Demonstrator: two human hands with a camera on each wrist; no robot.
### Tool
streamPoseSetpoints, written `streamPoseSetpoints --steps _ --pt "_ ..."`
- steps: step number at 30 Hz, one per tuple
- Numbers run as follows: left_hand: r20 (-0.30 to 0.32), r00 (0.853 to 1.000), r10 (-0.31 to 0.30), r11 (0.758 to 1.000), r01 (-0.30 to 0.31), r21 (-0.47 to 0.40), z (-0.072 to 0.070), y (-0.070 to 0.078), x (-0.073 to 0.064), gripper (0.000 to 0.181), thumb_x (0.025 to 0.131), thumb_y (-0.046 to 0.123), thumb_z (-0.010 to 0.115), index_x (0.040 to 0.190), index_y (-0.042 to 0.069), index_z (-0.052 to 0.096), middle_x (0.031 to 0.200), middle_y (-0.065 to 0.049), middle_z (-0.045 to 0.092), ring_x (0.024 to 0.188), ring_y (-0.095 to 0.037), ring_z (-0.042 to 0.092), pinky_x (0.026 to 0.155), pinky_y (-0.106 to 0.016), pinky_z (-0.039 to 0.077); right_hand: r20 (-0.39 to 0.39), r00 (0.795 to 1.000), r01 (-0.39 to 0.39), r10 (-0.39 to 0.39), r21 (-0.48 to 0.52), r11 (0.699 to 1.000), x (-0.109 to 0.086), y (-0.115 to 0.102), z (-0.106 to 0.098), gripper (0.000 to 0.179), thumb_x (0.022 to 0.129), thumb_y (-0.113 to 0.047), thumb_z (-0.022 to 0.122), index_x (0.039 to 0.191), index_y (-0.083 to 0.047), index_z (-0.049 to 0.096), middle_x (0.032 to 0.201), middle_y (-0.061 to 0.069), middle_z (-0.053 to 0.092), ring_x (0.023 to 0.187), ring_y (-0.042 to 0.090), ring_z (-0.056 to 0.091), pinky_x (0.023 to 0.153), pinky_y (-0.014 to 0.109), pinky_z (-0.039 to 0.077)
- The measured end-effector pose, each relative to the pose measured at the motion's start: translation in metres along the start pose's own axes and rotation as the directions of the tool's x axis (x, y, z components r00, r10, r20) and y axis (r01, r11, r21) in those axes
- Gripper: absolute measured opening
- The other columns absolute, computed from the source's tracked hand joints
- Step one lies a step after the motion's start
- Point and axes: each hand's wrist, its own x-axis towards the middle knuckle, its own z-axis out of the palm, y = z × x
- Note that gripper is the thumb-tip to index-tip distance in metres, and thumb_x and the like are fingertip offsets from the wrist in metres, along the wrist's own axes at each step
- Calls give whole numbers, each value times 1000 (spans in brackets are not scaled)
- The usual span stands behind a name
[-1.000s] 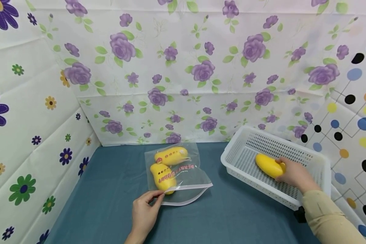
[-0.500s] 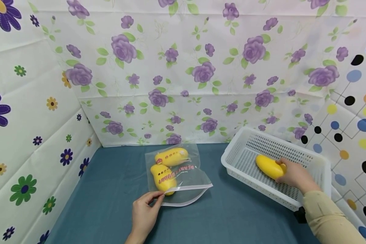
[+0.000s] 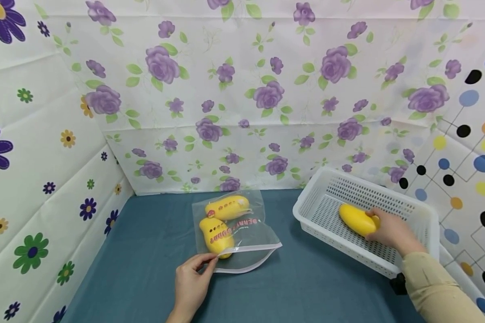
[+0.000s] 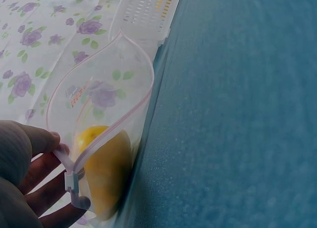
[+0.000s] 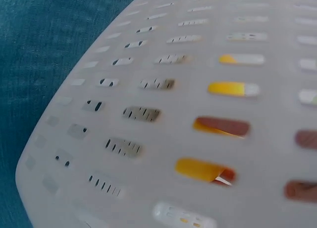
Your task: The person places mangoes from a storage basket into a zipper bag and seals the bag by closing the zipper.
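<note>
In the head view my left hand (image 3: 191, 280) pinches the near left corner of a clear zip bag (image 3: 266, 235). Two yellow mangoes lie inside the bag, one mango (image 3: 227, 207) behind the other mango (image 3: 216, 235). The left wrist view shows the bag's mouth spread apart, with a white zip slider (image 4: 72, 181) beside my fingers. Over on the right, my right hand (image 3: 392, 231) grips one end of a smooth yellow mango (image 3: 354, 218) inside a white perforated basket (image 3: 339, 246). In the right wrist view the basket wall covers most of that hand and mango.
A blue-green cloth (image 3: 145, 255) covers the table. Behind it hangs a sheet (image 3: 242, 148) printed with purple flowers, and patterned sheets close off both sides. The basket stands angled near the right sheet, with a stretch of cloth between it and the bag.
</note>
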Motion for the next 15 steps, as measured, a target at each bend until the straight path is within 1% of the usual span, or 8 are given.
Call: streamPoseSetpoints --steps 4,9,12,15 --pt "8 1000 -1 1000 1 1 0 0 0 15 88 9 90 91 23 85 88 15 77 79 -2 71 71 -35 63 4 1000 6 -6 -2 1000 0 1 0 81 81 -22 93 144 7 53 137 42 55 114 56 57 98 75 43" --pt "8 1000 1 1000 -1 -11 0 -2 0 15 88 10 91 91 23 85 89 15 77 80 -2 71 71 -35 63 22 999 24 -25 33 999 0 4 0 82 84 -23 91 147 8 49 138 42 54 112 53 58 94 72 46" --pt "2 1000 16 1000 -16 -16 0 -3 -1 16 88 9 90 92 24 85 90 15 77 81 -3 72 72 -36 63 39 999 25 -28 61 998 0 5 -1 84 86 -27 89 149 8 45 139 43 52 112 53 58 92 71 47" --pt "4 1000 8 1000 -8 -13 0 -3 0 17 88 8 90 91 24 85 89 15 77 82 -4 72 72 -36 63 58 998 10 -14 73 997 -2 5 -1 89 90 -33 86 152 8 39 140 44 50 112 55 58 91 71 47"
